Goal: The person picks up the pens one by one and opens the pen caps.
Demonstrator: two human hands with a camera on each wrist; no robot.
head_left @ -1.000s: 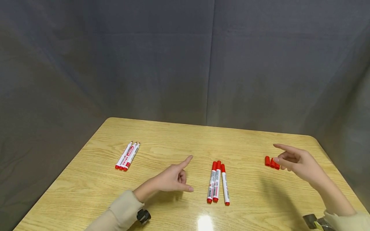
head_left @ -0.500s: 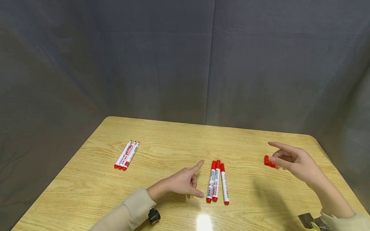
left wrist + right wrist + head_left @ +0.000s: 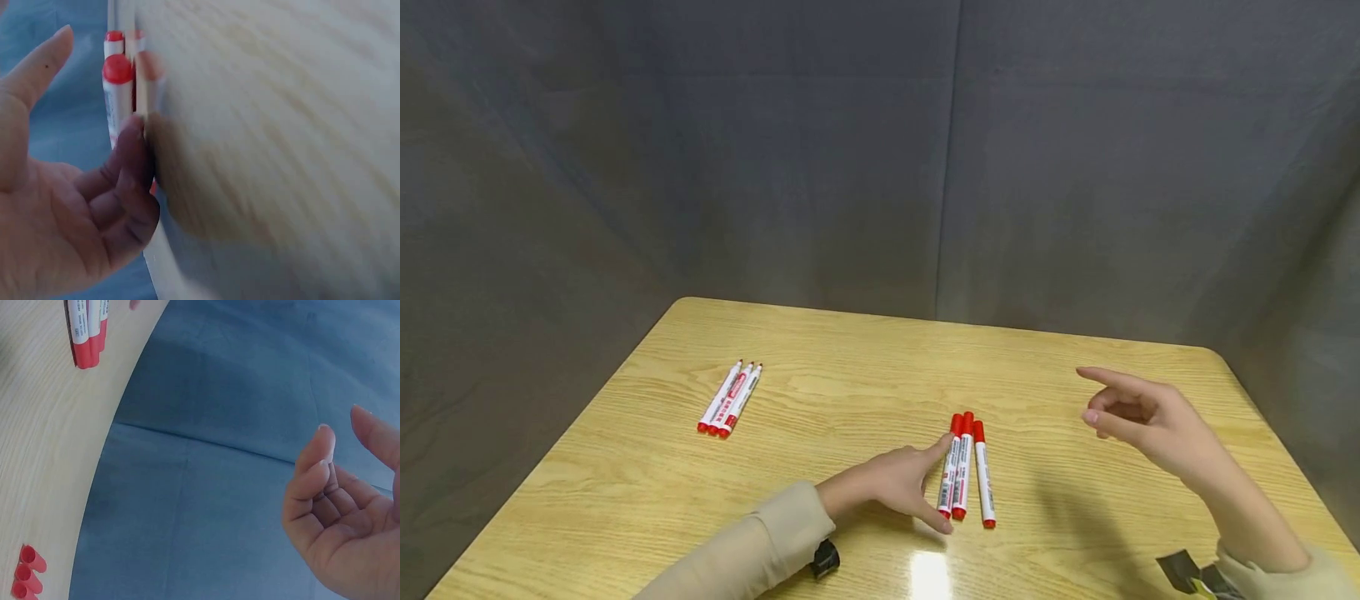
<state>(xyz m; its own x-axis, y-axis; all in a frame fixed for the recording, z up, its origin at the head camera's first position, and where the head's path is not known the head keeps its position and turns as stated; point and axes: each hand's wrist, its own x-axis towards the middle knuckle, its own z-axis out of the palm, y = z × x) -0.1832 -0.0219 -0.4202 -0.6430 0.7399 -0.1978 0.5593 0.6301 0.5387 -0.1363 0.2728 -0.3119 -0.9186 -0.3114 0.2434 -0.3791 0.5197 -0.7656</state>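
My left hand (image 3: 898, 483) is at the left side of a pair of red-capped whiteboard markers (image 3: 964, 471). Its index finger reaches the cap end, and the thumb lies spread near the bottom end. In the left wrist view the other fingers curl loosely at the table beside a marker (image 3: 117, 94). A third capped marker (image 3: 985, 483) lies slightly apart on the right. My right hand (image 3: 1150, 425) hovers above the right side of the table, fingers loosely bent and holding nothing. It hides three loose red caps, which show in the right wrist view as red caps (image 3: 28, 573).
Three uncapped markers (image 3: 730, 400) lie side by side at the left of the wooden table (image 3: 850, 358), tips pointing away. A dark grey curtain (image 3: 820, 183) hangs behind the table and at both sides.
My left hand has moved right, from bare table up to the capped pair, its thumb and index finger now spread along it. My right hand has drifted slightly left, covering the caps.
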